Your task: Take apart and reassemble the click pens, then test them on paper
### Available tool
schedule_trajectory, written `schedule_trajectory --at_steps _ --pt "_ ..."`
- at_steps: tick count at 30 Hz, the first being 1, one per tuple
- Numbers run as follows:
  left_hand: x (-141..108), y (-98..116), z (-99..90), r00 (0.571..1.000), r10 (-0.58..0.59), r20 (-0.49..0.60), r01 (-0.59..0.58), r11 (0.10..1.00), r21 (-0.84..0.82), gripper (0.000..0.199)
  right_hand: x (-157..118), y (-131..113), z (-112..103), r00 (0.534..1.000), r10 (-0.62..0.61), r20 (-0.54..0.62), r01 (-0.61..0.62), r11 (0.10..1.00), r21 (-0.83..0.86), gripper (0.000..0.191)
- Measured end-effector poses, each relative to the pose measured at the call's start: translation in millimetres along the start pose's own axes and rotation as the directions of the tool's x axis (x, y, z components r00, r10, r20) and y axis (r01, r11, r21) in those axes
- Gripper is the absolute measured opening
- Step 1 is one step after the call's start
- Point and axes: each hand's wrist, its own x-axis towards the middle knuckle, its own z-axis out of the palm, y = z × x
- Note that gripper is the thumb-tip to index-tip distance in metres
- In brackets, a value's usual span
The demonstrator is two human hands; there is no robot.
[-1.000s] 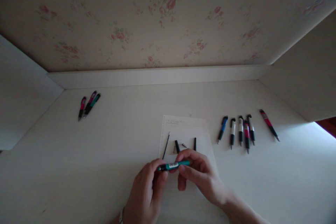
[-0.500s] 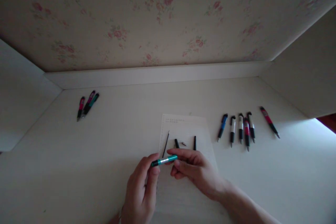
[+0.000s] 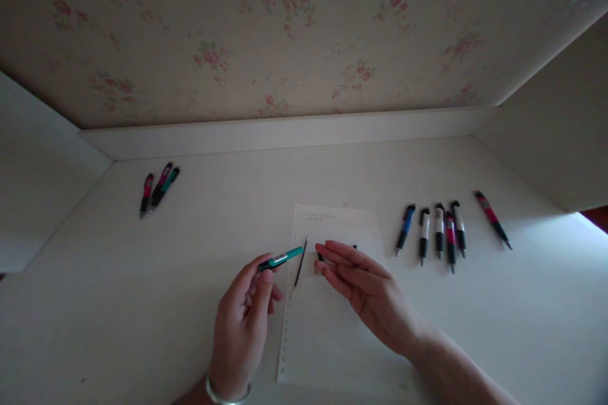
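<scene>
A teal pen barrel is pinched between the thumb and fingers of my left hand, its free end pointing up and to the right. My right hand, fingers stretched out and holding nothing, hovers over the sheet of paper. Beneath its fingertips a small black part shows partly. A thin dark refill lies on the paper between my hands, close to the barrel's tip. Another black piece peeks out behind my right hand; the rest of it is hidden.
Three pens, pink, purple and teal, lie at the left of the white desk. Right of the paper are a blue pen, several white and pink pens and a separate pink pen. Wallpaper rises behind.
My right hand has let go of the teal barrel, opened its fingers and now covers more of the small parts. My left hand has moved slightly left with the barrel.
</scene>
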Motion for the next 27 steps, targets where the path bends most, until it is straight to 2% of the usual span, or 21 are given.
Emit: schedule_trajectory --at_steps 6,9,13,15,19,24,27 --pt "7 2 -1.4 0.995 0.041 0.087 -0.049 0.994 0.095 0.036 2 2 -1 0.978 -0.209 -0.013 0.202 0.96 -0.192 0.029" --pt "9 0 -0.8 0.98 0.133 0.146 -0.15 0.982 0.116 0.03 4 6 -3 0.947 -0.32 -0.004 0.293 0.874 -0.389 0.025" --pt "11 -3 -0.2 0.957 0.242 0.158 -0.269 0.945 0.187 0.026 2 10 -5 0.937 -0.349 0.025 0.284 0.716 -0.637 0.022" --pt "12 -3 0.1 0.954 0.261 0.144 -0.289 0.929 0.231 0.024 1 9 -5 0.94 -0.339 0.024 0.279 0.732 -0.621 0.022" --pt "12 -3 0.9 0.93 0.311 0.196 -0.362 0.867 0.343 0.025 2 7 -4 0.956 -0.293 -0.018 0.262 0.88 -0.396 0.029" --pt "5 -6 2.9 0.906 0.314 0.282 -0.414 0.791 0.45 0.028 7 7 -5 0.953 -0.296 -0.072 0.25 0.895 -0.37 0.033" --pt "3 -8 5.3 0.865 0.362 0.347 -0.495 0.729 0.472 0.03 9 4 -7 0.957 -0.252 -0.141 0.199 0.929 -0.312 0.035"
